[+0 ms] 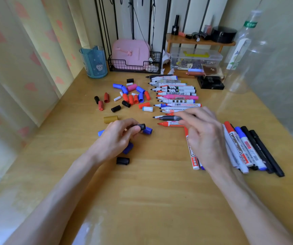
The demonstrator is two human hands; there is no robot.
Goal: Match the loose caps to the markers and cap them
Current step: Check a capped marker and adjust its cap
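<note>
I am in the middle of one pairing. My left hand (119,137) pinches a black cap (141,126) between the thumb and the curled fingers, just beside a blue cap (148,131) that lies on the table (151,191). My right hand (202,133) hovers over the near end of the row of uncapped markers (177,97), its fingers bent down onto the black marker (168,118). The picture is blurred there, so I cannot tell if they have closed on the barrel or only touch it.

The black marker lies with its bare tip to the left, between the row and an uncapped red marker (168,123). I judge this is the one for my cap — the colour fits.

The next move needs a firm hold on the barrel, the marker lifted free of its neighbours, and the tip brought in line with the open end of the cap before I press them together.

Much is left: many loose caps (129,96) lie well apart from my hands, and only a small pile of capped markers (248,151) lies at the right.
</note>
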